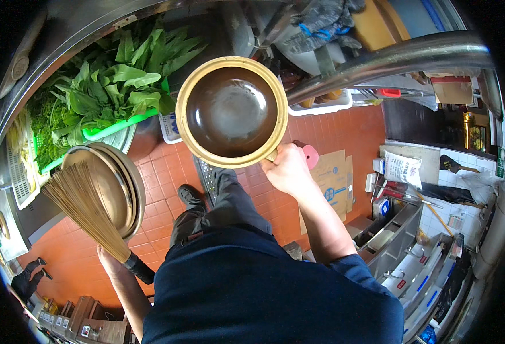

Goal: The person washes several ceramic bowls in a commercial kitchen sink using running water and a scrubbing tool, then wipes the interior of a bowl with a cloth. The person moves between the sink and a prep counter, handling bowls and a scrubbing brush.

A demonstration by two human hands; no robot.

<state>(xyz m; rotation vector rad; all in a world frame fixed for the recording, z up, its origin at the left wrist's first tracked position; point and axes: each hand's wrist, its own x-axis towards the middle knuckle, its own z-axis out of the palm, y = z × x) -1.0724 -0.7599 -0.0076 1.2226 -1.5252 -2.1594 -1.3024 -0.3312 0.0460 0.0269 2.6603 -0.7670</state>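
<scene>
My right hand (287,170) is closed around the short handle of a round clay pot (233,112). The pot has a glossy brown inside and a tan rim, and its open top faces the camera. On the other side, my left hand (114,259) holds several nested pans or bowls (127,185), tan inside, by their lower end; its fingers are mostly hidden. A bamboo wok brush (82,202) with a black-wrapped handle lies across these vessels and over my left hand. Whether my fingers also grip the brush, I cannot tell.
Leafy greens (119,81) fill green and white baskets at the upper left. A metal rail (390,60) crosses the upper right. Flattened cardboard (332,185) lies on the red tile floor. Steel sinks (407,266) stand at the lower right. Another person's legs (28,275) show far left.
</scene>
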